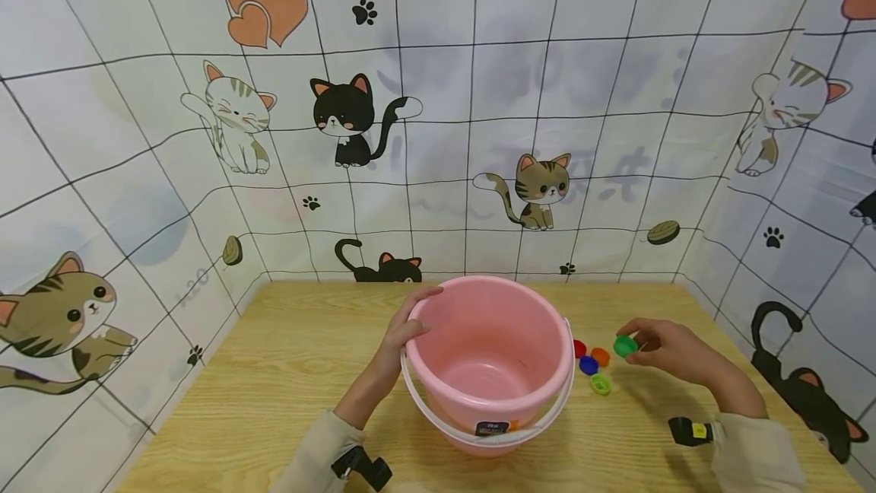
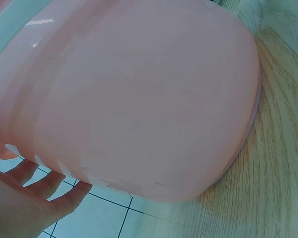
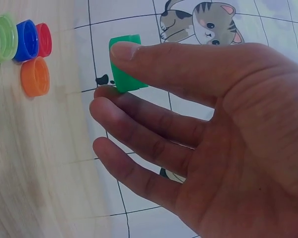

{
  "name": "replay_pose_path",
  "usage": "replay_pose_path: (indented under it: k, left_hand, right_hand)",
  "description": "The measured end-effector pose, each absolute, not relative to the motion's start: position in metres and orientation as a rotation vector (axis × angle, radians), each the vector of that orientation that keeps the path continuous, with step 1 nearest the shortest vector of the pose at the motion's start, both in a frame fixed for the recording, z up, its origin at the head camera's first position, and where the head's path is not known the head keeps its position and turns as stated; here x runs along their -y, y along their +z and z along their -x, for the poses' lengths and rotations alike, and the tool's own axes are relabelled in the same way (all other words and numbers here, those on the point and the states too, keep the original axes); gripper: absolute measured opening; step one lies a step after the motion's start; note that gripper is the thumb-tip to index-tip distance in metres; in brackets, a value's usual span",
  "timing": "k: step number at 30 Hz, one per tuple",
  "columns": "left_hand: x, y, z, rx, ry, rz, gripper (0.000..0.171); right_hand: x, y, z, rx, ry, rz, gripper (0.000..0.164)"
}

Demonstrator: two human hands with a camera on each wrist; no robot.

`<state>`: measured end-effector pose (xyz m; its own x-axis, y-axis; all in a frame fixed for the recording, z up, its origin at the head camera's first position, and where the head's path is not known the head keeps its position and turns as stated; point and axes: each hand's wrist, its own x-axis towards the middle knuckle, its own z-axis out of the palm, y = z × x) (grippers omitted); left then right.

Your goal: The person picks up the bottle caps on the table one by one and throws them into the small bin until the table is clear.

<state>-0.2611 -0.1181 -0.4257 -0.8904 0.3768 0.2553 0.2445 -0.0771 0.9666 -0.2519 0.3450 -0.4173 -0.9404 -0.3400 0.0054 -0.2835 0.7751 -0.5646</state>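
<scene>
A pink bucket (image 1: 493, 326) stands at the middle of the table, tilted slightly toward me, its white handle (image 1: 503, 438) hanging down in front. My left hand (image 1: 395, 337) grips its left rim, thumb over the edge and fingers outside. In the left wrist view the bucket's side (image 2: 154, 99) fills most of the picture. Right of the bucket, my right hand (image 1: 674, 352) pinches a green bottle cap (image 1: 625, 346) above the table. The right wrist view shows the thumb pressed on this green cap (image 3: 129, 67), the other fingers spread below.
Between bucket and right hand lie a red cap (image 1: 579, 348), a blue cap (image 1: 588, 365), an orange cap (image 1: 600, 357) and a light green cap (image 1: 600, 384). Behind the wooden table (image 1: 294, 371) hangs a cat-print sheet (image 1: 438, 97), which also covers both sides.
</scene>
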Motion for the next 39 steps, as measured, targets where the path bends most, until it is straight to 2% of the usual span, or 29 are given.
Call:
replay_pose_path:
  k: [39]
  left_hand:
    - [0.118,-0.426,0.260,-2.049,2.137,-0.704,0.061]
  right_hand:
    - [-0.334,-0.403,0.242,-2.914,-0.879,0.571,0.036]
